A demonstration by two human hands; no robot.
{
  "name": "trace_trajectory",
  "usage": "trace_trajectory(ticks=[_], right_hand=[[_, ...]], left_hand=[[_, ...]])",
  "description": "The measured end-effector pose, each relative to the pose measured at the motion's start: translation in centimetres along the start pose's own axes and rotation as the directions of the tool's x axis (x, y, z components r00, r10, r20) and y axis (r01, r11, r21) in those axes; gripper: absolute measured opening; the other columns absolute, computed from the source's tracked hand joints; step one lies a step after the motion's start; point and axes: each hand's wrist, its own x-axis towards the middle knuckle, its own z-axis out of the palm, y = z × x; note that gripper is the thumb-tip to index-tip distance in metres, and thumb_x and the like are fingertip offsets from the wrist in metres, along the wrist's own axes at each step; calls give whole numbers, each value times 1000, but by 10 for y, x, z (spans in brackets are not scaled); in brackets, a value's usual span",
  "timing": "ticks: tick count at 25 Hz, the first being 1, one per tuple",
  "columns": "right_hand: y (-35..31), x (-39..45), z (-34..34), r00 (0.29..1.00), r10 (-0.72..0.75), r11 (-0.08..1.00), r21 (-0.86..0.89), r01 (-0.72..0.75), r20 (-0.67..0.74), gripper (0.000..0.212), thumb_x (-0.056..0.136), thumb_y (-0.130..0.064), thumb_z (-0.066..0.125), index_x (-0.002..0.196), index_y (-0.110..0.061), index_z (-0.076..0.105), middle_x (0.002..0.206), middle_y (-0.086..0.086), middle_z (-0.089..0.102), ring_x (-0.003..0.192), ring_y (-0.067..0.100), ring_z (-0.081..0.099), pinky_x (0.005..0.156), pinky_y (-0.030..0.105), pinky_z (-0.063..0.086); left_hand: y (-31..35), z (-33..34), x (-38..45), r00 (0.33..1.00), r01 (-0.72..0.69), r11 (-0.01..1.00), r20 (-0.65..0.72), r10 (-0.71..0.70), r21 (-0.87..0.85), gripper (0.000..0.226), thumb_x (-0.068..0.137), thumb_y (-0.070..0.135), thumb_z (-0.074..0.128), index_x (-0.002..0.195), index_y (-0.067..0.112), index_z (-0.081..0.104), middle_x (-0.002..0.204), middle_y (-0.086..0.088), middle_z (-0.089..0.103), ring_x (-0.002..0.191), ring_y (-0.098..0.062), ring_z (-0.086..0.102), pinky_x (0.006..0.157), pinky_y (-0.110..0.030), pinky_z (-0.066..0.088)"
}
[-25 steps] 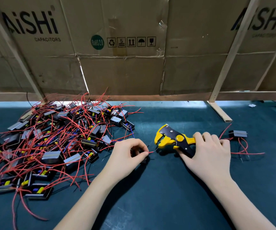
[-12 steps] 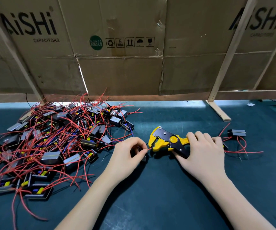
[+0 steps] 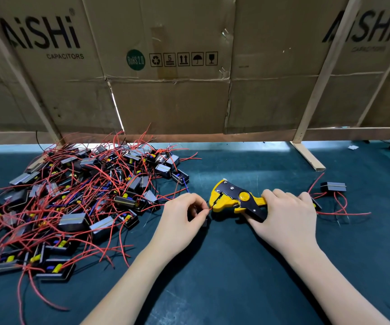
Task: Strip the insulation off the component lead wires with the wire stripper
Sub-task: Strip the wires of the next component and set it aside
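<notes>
Now the wire stripper [image 3: 235, 201] sits right up against the left hand [image 3: 179, 215], where a second ago a clear gap lay between its yellow head and the wire tip. The right hand [image 3: 285, 215] has slid the tool leftward along the counter [image 3: 236, 266], its fingers wrapped around the handles, and the open mouth of the tool now meets the end of the red lead wire [image 3: 210, 208] that the left hand pinches between thumb and forefinger. The left hand has barely moved; it grips the wire close to its tip, with a dark component partly hidden beneath its palm. Whether the wire end is already seated between the blades is too small to tell. Judging from this, the feeding step is about done and the squeeze of the handles looks to be next. To the left, touching nothing the hands hold, the pile of components [image 3: 72, 202] with tangled red leads waits, while a single component [image 3: 332, 186] lies on the counter just beyond the right hand, so most of the work seems to remain.
</notes>
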Motion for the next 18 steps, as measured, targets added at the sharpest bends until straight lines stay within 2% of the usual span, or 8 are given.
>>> trace_trajectory(ticks=[4, 6, 8, 10, 13, 16, 18], right_hand=[[-3, 1, -5, 999, 32, 998, 56, -33, 12, 66, 51, -48, 91, 51, -18, 32, 40, 4, 44, 36, 29, 47, 52, 26, 23], [-4, 1, -5, 999, 37, 998, 47, -37, -7, 65, 51, -49, 91, 49, -18, 34, 40, 4, 45, 36, 28, 47, 51, 25, 22], [-2, -1, -1, 999, 7, 1000, -5, -8, -49, 56, 62, -58, 80, 58, -14, 46, 53, 5, 50, 48, 30, 52, 57, 32, 29], [0, -2, 2, 996, 29, 999, -44, -32, -80, 54, 73, -66, 60, 75, -12, 53, 69, 6, 53, 66, 32, 52, 67, 39, 34], [3, 0, 2, 989, 106, 994, -17, -108, -100, 59, 74, -68, 49, 85, -11, 57, 77, 6, 55, 72, 32, 53, 72, 41, 33], [13, 1, 1, 981, 168, 986, 34, -165, -100, 65, 72, -72, 47, 89, -11, 62, 78, 7, 58, 73, 33, 55, 73, 40, 30], [19, 2, -2, 970, 211, 976, 79, -203, -119, 66, 73, -72, 47, 91, -11, 63, 79, 7, 60, 74, 33, 56, 73, 40, 30]], left_hand=[[0, -1, 0, 1000, -6, 1000, 15, 6, -3, 11, 82, 7, 71, 78, 16, 67, 72, 12, 61, 66, -7, 54, 65, -8, 36], [0, -2, 0, 1000, -14, 1000, 16, 14, 2, 10, 82, 8, 71, 78, 16, 67, 72, 13, 61, 67, -6, 54, 65, -7, 36], [-1, -2, 0, 1000, -20, 1000, 17, 19, 13, 10, 83, 8, 71, 79, 16, 67, 72, 13, 60, 66, -4, 53, 65, -7, 35], [-2, -2, 0, 999, -34, 999, 25, 34, 27, 10, 83, 10, 72, 79, 16, 66, 73, 11, 61, 67, -6, 52, 65, -8, 35], [-1, -7, 0, 995, -71, 997, 78, 68, 38, 12, 81, 19, 76, 83, 18, 64, 78, 8, 61, 70, -8, 53, 64, -10, 35], [-1, -12, -1, 977, -126, 991, 181, 115, 49, 27, 77, 16, 78, 99, 17, 64, 94, 7, 59, 80, -3, 53, 71, -10, 37], [6, -7, -5, 945, -176, 984, 281, 169, -1, 44, 77, 4, 71, 118, 13, 60, 115, 3, 58, 103, -2, 54, 89, -15, 42]])
